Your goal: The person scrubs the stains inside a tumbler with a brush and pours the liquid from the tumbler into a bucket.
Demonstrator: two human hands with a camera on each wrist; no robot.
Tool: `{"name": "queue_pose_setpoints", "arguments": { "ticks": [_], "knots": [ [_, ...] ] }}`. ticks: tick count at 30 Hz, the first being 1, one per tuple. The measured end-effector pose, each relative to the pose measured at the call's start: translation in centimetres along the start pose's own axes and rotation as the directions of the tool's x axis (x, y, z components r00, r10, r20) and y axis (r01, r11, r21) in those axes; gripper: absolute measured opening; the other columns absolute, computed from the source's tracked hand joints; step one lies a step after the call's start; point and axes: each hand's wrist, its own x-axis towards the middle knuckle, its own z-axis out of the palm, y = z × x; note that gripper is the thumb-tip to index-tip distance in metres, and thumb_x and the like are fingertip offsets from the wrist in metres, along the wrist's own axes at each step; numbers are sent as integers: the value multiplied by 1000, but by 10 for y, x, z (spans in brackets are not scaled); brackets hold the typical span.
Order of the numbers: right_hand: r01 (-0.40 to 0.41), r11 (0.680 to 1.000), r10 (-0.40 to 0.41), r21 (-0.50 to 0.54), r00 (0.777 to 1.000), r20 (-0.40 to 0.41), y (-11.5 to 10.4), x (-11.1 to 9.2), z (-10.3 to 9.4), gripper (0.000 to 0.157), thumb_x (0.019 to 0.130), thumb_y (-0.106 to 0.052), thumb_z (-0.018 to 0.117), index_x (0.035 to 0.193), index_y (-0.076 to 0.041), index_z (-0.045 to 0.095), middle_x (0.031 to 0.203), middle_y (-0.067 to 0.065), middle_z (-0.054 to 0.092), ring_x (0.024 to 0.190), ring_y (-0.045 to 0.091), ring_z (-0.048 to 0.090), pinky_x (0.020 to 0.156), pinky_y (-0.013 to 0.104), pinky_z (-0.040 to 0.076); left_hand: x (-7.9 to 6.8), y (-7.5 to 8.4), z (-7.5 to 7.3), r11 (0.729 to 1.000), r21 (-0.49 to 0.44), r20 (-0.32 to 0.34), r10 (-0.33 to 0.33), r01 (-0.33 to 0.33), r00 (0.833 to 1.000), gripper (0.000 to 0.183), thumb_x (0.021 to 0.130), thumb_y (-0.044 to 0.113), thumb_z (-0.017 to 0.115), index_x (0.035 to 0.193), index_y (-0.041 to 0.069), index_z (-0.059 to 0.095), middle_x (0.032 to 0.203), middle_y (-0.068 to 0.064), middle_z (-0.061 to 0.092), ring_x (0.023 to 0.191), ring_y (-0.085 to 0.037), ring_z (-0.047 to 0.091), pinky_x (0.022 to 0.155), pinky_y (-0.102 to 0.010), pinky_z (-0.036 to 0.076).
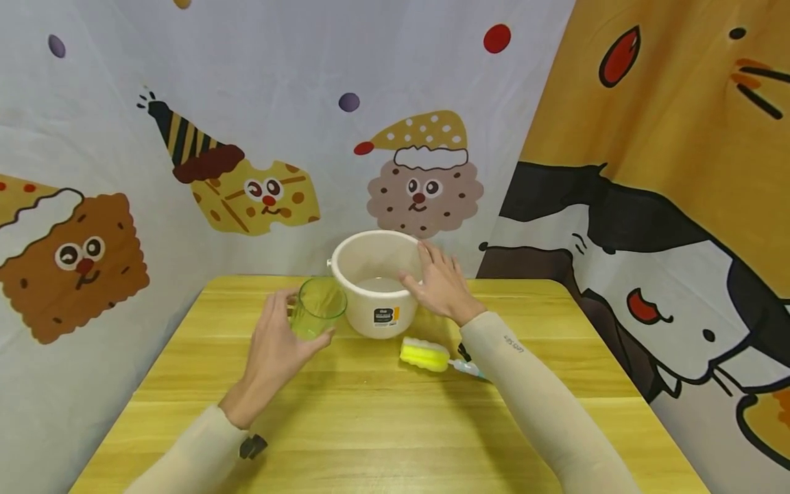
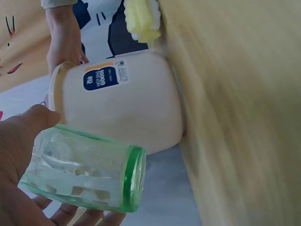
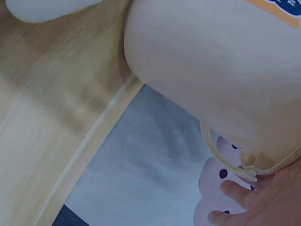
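Observation:
A clear green cup (image 1: 319,307) is held by my left hand (image 1: 278,343), thumb on one side and fingers on the other. In the left wrist view the green cup (image 2: 89,169) lies sideways across the picture, its thick green end away from the palm. A cream plastic bucket (image 1: 381,312) with a dark label stands upright at the back of the table. My right hand (image 1: 446,285) grips the bucket's right rim, thumb over the inside and fingers outside. In the right wrist view the bucket's handle (image 3: 218,153) hangs beside the fingers.
A sponge brush (image 1: 426,355) with a yellow and white head and a pale blue handle lies in front of the bucket, partly behind the right sleeve. The wooden table (image 1: 364,425) ends just behind the bucket, at a printed cloth (image 1: 265,123).

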Motion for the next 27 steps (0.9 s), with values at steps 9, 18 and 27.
{"name": "queue_pose_setpoints", "arguments": {
  "ticks": [9,18,27],
  "knots": [
    [0,1000,0,-7,1000,-2,0,0,0,104,111,-74,45,184,-3,26,191,23,30,176,50,33,145,80,16,-19,-14,7,995,-19,80,-97,98,992,84,87,28,104,147,-3,54,138,-25,67,122,-44,70,102,-63,67],
    [5,1000,-5,6,1000,-11,0,0,1,101,112,-69,49,184,-2,26,190,24,30,176,50,33,146,79,17,-34,-23,17,990,-11,161,-138,142,977,86,86,31,105,147,-2,53,133,-26,73,120,-44,75,102,-63,69],
    [7,1000,-7,18,1000,-11,2,2,3,98,113,-64,53,184,-2,24,191,23,29,176,49,32,146,79,15,-37,-20,20,989,-32,180,-134,142,974,83,90,31,103,147,-1,52,135,-26,74,123,-47,76,102,-63,69]
  ]
}}
